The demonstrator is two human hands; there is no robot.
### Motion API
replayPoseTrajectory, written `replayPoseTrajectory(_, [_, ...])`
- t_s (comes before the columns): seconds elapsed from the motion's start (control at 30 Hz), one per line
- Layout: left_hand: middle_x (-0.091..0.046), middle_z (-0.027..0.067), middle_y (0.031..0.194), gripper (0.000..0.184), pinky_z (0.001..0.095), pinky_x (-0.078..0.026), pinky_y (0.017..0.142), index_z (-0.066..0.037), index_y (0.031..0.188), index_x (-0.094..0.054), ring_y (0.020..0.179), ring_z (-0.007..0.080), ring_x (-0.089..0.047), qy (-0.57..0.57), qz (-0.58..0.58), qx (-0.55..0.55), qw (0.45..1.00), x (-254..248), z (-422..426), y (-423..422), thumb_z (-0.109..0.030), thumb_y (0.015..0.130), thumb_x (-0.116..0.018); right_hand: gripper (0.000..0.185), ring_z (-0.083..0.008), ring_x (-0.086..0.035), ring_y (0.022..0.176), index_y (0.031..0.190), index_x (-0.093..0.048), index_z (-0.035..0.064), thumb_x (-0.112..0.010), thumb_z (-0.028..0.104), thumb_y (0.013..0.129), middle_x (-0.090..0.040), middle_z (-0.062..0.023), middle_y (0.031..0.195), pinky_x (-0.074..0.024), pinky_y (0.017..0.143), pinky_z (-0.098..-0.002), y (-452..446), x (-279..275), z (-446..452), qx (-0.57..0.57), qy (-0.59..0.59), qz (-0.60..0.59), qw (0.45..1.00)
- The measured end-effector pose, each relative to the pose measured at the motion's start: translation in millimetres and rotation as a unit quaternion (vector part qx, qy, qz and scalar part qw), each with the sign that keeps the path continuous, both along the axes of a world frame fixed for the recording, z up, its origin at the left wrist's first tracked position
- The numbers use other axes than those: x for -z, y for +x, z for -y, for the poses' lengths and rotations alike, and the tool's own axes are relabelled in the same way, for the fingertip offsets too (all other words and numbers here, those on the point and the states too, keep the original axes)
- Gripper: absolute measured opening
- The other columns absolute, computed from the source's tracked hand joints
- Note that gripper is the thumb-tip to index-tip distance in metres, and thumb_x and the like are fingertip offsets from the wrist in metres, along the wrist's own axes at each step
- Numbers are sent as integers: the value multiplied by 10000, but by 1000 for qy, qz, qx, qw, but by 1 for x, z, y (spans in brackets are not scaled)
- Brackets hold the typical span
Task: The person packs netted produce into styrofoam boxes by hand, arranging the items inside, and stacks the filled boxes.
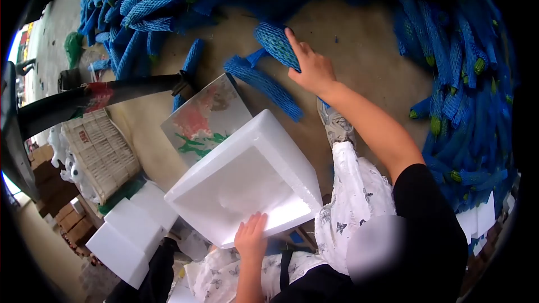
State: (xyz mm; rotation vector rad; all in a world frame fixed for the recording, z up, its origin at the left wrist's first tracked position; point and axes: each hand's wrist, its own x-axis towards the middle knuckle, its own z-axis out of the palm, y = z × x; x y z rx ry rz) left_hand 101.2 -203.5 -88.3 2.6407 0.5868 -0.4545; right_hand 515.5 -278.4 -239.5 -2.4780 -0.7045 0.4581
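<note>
My right hand (314,70) reaches forward and grips a long vegetable in a blue foam net sleeve (275,44); green shows through the mesh. The index finger lies along its end and the thumb along its side. Another net-sleeved vegetable (264,87) lies on the floor just beside it. A white foam box (247,160), tilted with its opening towards me, stands in front of my lap. Over its near rim rests my left hand (251,235), fingers on the inner side of the wall. The box's interior shows nothing in it.
Heaps of blue-sleeved vegetables lie at the upper left (149,0) and along the right (449,78). A paint-stained board or box (208,115) stands behind the foam box. White foam pieces (132,227) and a pale plastic crate (101,151) are to the left, below a dark bar (135,87).
</note>
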Motion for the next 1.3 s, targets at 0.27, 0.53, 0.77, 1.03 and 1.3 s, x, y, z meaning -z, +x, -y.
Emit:
replayPoseTrajectory(0.27, [-559, 106, 1292, 536, 470, -415, 1001, -134, 1158, -626, 1177, 320, -535, -117, -24, -2, 993, -50, -65, 37, -128, 633, -734, 1032, -405, -361, 1274, 1450, -151, 508, -809, 362, 669, -179, -219, 1488, -390, 942, -540, -57, 67, -59, -116, -161, 78, 977])
replayPoseTrajectory(0.53, [-485, 81, 1325, 829, 555, -258, 1060, -147, 1381, -394, 1278, 281, -413, -29, 33, -43, 998, 85, -71, 58, -209, 649, -779, 762, -379, -481, 1127, 1342, -466, 234, -654, 131, 611, -479, -193, 1189, -389, 996, -408, -47, -40, 23, -80, 146, -147, 975])
replayPoseTrajectory(0.77, [-503, 68, 1306, 559, 441, -442, 946, -197, 1224, -556, 1193, 288, -492, -139, -35, -36, 989, 92, -68, 26, -242, 700, -746, 874, -337, -425, 1223, 1387, -432, 185, -798, 253, 597, -441, -154, 1288, -298, 1078, -412, -74, -239, -26, -520, 65, -361, 771])
replayPoseTrajectory(1.03, [-402, 145, 1423, 651, 456, -265, 1101, -158, 1387, -420, 1301, 359, -381, -138, -94, -55, 984, 53, -53, 21, -433, 826, -605, 736, -416, -389, 1262, 1369, -465, 366, -708, 350, 674, -378, -238, 1385, -295, 1083, -475, -221, -112, -124, -586, -162, -68, 791])
replayPoseTrajectory(1.3, [-615, 121, 1067, 276, 449, -462, 862, -99, 1034, -607, 1027, 318, -578, -133, 65, -254, 956, 66, -62, 18, -256, 808, -604, 228, -311, -592, 1031, 1013, -652, 141, -546, 212, 823, -608, -144, 1087, -469, 861, -461, -245, -52, -98, -535, -71, 169, 824])
